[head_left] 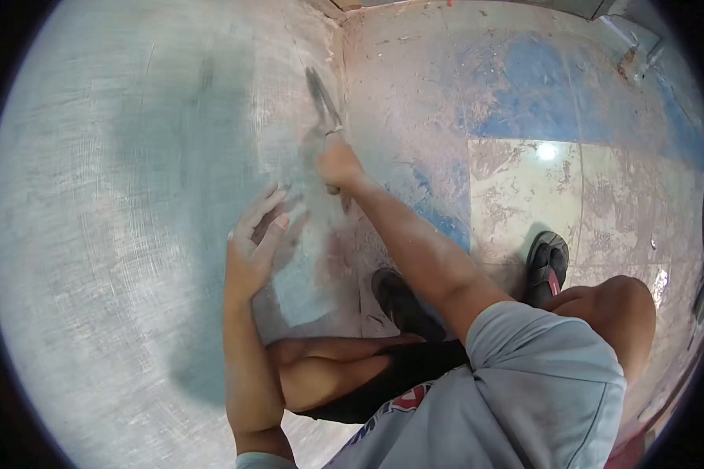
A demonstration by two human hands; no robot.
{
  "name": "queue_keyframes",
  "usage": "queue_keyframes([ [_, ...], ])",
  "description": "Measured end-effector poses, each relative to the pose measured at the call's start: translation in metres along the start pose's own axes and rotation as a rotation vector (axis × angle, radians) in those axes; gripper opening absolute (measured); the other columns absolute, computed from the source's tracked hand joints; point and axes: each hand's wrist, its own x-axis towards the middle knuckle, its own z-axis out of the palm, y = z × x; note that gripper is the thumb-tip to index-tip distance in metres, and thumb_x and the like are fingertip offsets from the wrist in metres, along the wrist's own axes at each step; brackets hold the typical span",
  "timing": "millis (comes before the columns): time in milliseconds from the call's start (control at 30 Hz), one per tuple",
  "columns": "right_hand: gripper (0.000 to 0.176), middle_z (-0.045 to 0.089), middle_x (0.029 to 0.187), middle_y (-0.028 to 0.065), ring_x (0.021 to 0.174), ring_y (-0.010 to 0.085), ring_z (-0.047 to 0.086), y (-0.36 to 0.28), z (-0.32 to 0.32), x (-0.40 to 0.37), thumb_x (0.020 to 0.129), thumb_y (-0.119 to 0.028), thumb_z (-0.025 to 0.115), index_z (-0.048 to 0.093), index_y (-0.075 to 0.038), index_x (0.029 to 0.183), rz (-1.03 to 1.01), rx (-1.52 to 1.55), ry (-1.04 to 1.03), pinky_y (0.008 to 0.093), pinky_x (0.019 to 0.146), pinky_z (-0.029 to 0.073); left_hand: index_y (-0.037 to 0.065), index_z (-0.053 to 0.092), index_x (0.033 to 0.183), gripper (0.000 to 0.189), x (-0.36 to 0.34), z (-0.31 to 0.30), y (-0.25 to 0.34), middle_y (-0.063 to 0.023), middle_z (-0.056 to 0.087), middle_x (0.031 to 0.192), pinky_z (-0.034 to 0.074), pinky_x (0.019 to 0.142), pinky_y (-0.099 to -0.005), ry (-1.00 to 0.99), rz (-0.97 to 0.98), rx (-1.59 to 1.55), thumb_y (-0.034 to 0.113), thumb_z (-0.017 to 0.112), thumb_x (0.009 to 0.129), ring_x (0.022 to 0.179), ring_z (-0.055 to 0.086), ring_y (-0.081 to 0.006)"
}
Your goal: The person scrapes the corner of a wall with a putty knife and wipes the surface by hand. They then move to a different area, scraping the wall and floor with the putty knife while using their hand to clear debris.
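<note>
My right hand [339, 162] is closed around the handle of a scraper [323, 98]. Its dark blade, seen almost edge-on, lies close against the pale plastered wall [94, 195], near the corner where wall and floor meet. The butt of the handle shows below my fist. Lower down and to the left, my left hand [256, 238] is held up near the wall with its fingers apart and nothing in them. Whitish dust coats its fingers, and its shadow falls beside it on the wall.
The tiled floor [524, 184] is blue and cream, spotted with dried plaster and dust. My sandalled feet [546, 266] stand on it near the wall, knees bent. Some clutter [637, 62] lies at the far right corner.
</note>
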Motion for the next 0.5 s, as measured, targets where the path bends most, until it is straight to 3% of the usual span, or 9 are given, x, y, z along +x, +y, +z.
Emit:
queue_keyframes([
  [67, 0.053, 0.067, 0.103, 0.0314, 0.095, 0.0487, 0.065, -0.015, 0.006, -0.004, 0.098, -0.040, 0.052, 0.054, 0.008, 0.121, -0.053, 0.092, 0.229, 0.0515, 0.085, 0.052, 0.001, 0.063, 0.131, 0.036, -0.003, 0.001, 0.004, -0.0162, 0.051, 0.148, 0.041, 0.111, -0.0368, 0.006, -0.001, -0.103, 0.014, 0.065, 0.098, 0.133, 0.052, -0.0254],
  [100, 0.053, 0.067, 0.103, 0.0314, 0.095, 0.0487, 0.065, -0.005, 0.019, 0.002, 0.098, -0.040, 0.052, 0.054, 0.008, 0.121, -0.055, 0.098, 0.222, 0.0515, 0.085, 0.052, 0.001, 0.063, 0.131, 0.036, -0.003, 0.000, 0.004, -0.0162, 0.051, 0.148, 0.041, 0.111, -0.0368, 0.011, -0.007, -0.097, 0.014, 0.065, 0.098, 0.133, 0.052, -0.0254],
  [167, 0.038, 0.068, 0.090, 0.0317, 0.085, 0.0458, 0.068, 0.025, 0.054, 0.019, 0.099, -0.026, 0.047, 0.066, 0.007, 0.091, -0.384, 0.040, 0.565, 0.0505, 0.077, 0.054, 0.001, 0.063, 0.131, 0.035, -0.003, -0.002, 0.003, -0.0169, 0.051, 0.148, 0.041, 0.111, -0.0368, 0.001, -0.035, -0.067, 0.013, 0.064, 0.098, 0.133, 0.052, -0.0257],
  [233, 0.041, 0.067, 0.087, 0.0309, 0.083, 0.0480, 0.066, 0.006, 0.018, 0.009, 0.102, -0.027, 0.042, 0.064, 0.007, 0.094, -0.009, 0.201, 0.275, 0.0517, 0.077, 0.053, 0.000, 0.063, 0.131, 0.035, -0.005, -0.001, 0.000, -0.0169, 0.051, 0.148, 0.042, 0.111, -0.0368, -0.003, -0.020, -0.044, 0.012, 0.064, 0.098, 0.132, 0.052, -0.0256],
  [333, 0.053, 0.068, 0.099, 0.0314, 0.091, 0.0491, 0.066, -0.011, -0.002, 0.000, 0.099, -0.041, 0.053, 0.055, 0.008, 0.118, 0.003, 0.211, 0.003, 0.0510, 0.082, 0.052, 0.000, 0.063, 0.131, 0.035, -0.001, 0.001, 0.001, -0.0163, 0.051, 0.148, 0.043, 0.109, -0.0353, -0.017, 0.012, -0.033, 0.015, 0.063, 0.099, 0.130, 0.053, -0.0238],
  [500, 0.042, 0.069, 0.098, 0.0298, 0.080, 0.0493, 0.068, 0.027, 0.039, 0.011, 0.095, -0.032, 0.058, 0.060, 0.009, 0.106, -0.138, -0.011, 0.253, 0.0516, 0.075, 0.054, 0.000, 0.064, 0.131, 0.036, -0.007, 0.001, -0.005, -0.0157, 0.052, 0.147, 0.043, 0.107, -0.0346, -0.017, -0.018, -0.078, 0.019, 0.064, 0.099, 0.129, 0.053, -0.0232],
])
